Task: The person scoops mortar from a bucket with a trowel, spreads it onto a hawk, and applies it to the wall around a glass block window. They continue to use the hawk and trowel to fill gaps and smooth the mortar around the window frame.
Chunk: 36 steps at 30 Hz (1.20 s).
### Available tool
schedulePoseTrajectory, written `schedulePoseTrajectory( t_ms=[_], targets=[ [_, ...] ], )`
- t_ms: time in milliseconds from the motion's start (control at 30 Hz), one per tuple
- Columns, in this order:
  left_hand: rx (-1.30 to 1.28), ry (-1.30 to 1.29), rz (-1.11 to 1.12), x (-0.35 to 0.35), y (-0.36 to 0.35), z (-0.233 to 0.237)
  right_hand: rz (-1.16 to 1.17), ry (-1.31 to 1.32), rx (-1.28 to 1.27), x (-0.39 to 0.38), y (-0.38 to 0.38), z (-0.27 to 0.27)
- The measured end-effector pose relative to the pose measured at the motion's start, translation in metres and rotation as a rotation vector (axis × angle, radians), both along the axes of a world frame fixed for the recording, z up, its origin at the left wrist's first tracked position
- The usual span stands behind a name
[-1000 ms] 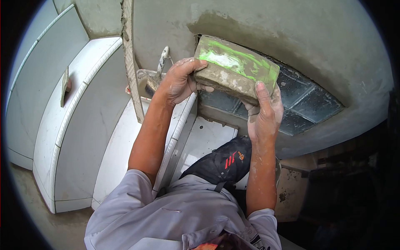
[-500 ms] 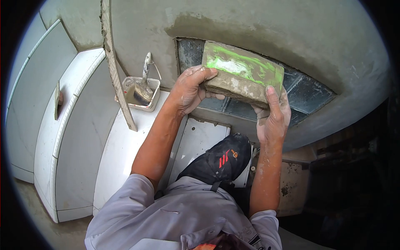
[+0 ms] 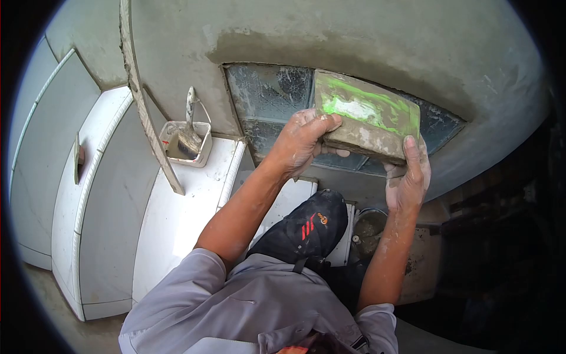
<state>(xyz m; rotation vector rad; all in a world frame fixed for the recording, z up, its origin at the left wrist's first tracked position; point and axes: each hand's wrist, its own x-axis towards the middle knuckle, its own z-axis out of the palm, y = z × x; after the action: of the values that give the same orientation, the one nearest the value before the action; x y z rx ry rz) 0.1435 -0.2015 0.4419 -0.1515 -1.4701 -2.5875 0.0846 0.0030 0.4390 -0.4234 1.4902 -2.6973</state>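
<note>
A thick rectangular block (image 3: 368, 111), caked in grey mortar, is held up in both hands in front of the window. Bright green streaks and a white patch show on its upper face; its underside is hidden. My left hand (image 3: 303, 138) grips the near left corner, thumb on top and fingers beneath. At the right end, my right hand (image 3: 410, 177) closes on the block with its thumb against the near edge and the fingers mostly hidden behind. Mortar dust whitens both hands. Behind the block, the dark glass window (image 3: 268, 91) is set into the plastered wall (image 3: 354, 29).
A white tub (image 3: 203, 150) holding murky liquid and a brush (image 3: 189, 138) stands on the white tiled ledge (image 3: 171, 227). A rough wooden strip (image 3: 147, 112) leans across the left side. A bucket (image 3: 370, 227) stands below my right forearm. My knee (image 3: 315, 227) is beneath the block.
Both hands have carried the block to the right and slightly down in view, uncovering more of the window's left side. The camera view has shifted a little.
</note>
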Motion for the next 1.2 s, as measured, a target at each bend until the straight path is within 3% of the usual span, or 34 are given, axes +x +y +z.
schedulePoseTrajectory(
  t_ms=[267,367,500,700,1200],
  targets=[
    [-0.026,0.007,-0.080,-0.015,0.038,-0.006,-0.062,-0.019,-0.027,0.000,0.034,-0.004],
    [-0.284,0.099,0.051,0.011,0.014,-0.009,0.016,-0.003,-0.004,0.014,0.016,-0.007],
    [-0.061,-0.004,0.117,0.053,-0.043,-0.008,0.171,-0.003,0.013,0.035,-0.042,-0.008],
    [0.013,0.023,0.212,0.079,-0.127,-0.020,0.346,-0.021,-0.040,0.051,-0.123,-0.011],
    [-0.006,0.002,0.185,0.076,-0.149,-0.010,0.305,-0.040,-0.061,0.058,-0.144,-0.008]
  ],
)
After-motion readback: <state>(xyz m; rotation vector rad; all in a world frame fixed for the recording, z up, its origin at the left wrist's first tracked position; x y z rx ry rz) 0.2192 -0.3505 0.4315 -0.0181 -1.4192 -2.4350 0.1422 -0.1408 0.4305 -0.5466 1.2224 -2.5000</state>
